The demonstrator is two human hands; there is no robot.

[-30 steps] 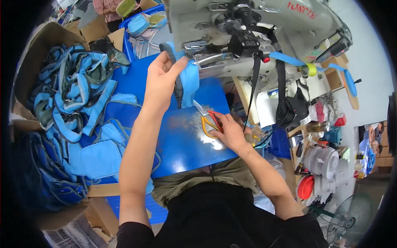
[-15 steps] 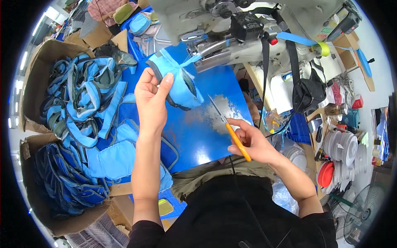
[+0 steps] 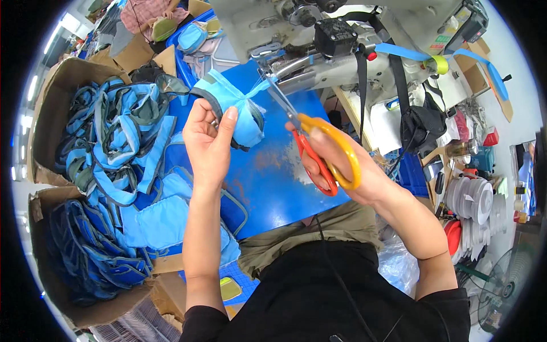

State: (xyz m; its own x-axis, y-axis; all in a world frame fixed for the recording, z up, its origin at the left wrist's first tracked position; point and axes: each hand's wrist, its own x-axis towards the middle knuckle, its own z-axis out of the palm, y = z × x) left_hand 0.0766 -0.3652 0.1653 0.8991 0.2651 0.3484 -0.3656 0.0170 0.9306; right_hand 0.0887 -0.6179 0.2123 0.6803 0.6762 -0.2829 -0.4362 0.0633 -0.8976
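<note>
Pinched between the thumb and fingers of my left hand point(image 3: 211, 137) is a light blue fabric pouch piece point(image 3: 248, 121) with dark grey edging. A strip of blue binding runs from its upper side to the sewing machine point(image 3: 285, 71). My right hand point(image 3: 342, 154) grips scissors point(image 3: 327, 149) with one orange and one red handle. Their blades point up and left, with the tips at the blue strip close to the machine; I cannot tell whether they have cut it. Below both hands lies the blue work table point(image 3: 273, 194).
At left, a cardboard box point(image 3: 43, 131) holds tangled blue and grey trimmed strips; a second box point(image 3: 43, 205) holds dark blue pieces. Light blue panels point(image 3: 154, 219) lie beside them. Blue tape point(image 3: 404, 52) feeds over the machine. A person point(image 3: 149, 17) sits beyond, and a fan point(image 3: 504, 290) stands right.
My right hand has moved up and turned, bringing the scissors from above the table to the strip by the machine; their handles are now spread. The pouch piece has shifted slightly left.
</note>
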